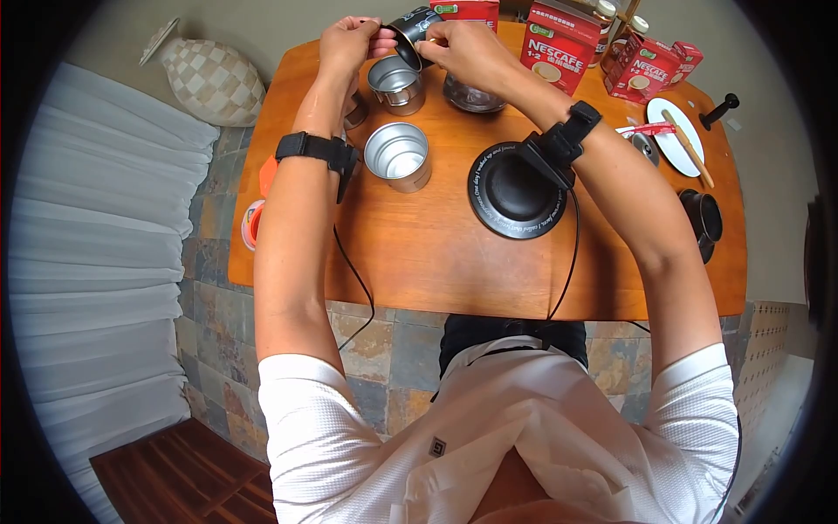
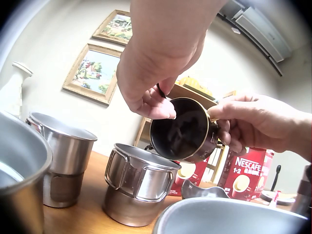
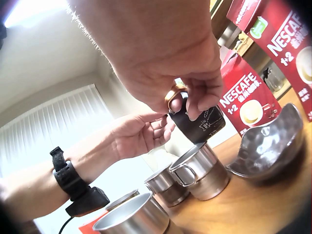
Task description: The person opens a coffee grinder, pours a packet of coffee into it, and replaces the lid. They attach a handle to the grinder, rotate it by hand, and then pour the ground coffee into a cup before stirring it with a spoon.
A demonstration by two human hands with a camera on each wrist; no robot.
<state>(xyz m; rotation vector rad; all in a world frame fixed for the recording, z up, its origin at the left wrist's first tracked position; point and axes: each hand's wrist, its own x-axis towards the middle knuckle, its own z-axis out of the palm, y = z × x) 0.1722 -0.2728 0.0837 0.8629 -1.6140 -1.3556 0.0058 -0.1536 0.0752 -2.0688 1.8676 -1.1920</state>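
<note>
My right hand (image 1: 476,57) pinches the gold handle of a black mug (image 2: 179,131). The mug is tipped sideways above a steel cup (image 1: 401,100) with folding wire handles, its dark inside facing the left wrist camera. My left hand (image 1: 347,45) is at the mug's rim, its fingers pinching a thin black stick (image 2: 161,91), most of which is hidden. White cat-like drawings show on the mug's outside in the right wrist view. Nearer me stands another steel cup (image 1: 410,175). A glossy dark bowl with a wavy rim (image 3: 268,146) sits under my right forearm.
A black saucer with white lettering (image 1: 517,190) lies mid-table. Red Nescafe boxes (image 1: 559,48) and jars line the back. To the right are a white plate (image 1: 670,157) with a wooden stick, and a dark cup (image 1: 701,223). Orange tape (image 1: 253,225) lies at the left edge.
</note>
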